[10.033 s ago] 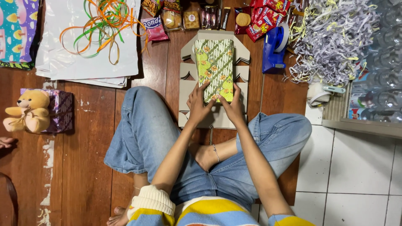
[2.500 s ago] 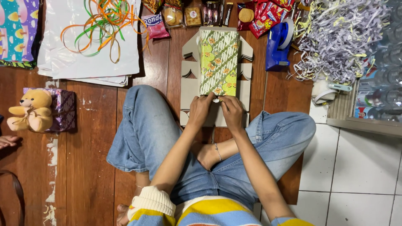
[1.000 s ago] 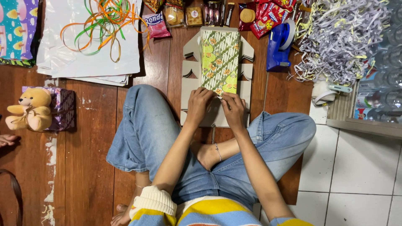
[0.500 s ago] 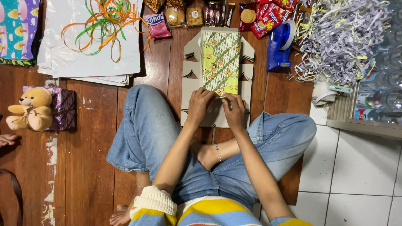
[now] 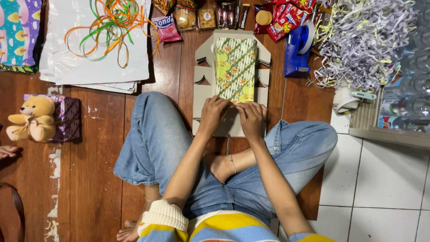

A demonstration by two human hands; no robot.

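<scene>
wrapped box lies flat on unfolded grey card blank on wooden floor, before crossed legs | left hand and right hand press fingertips onto its near edge, pinching nothing | likely light, stiff; paper skin slick, tears easily; best held by long sides; tape dispenser just right

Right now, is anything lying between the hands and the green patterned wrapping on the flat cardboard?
Nothing visible does. The left hand and right hand already rest on the near end of the green patterned wrapping, which lies on the flat cardboard. The tape dispenser and snack packets sit off to the side and beyond it.
</scene>
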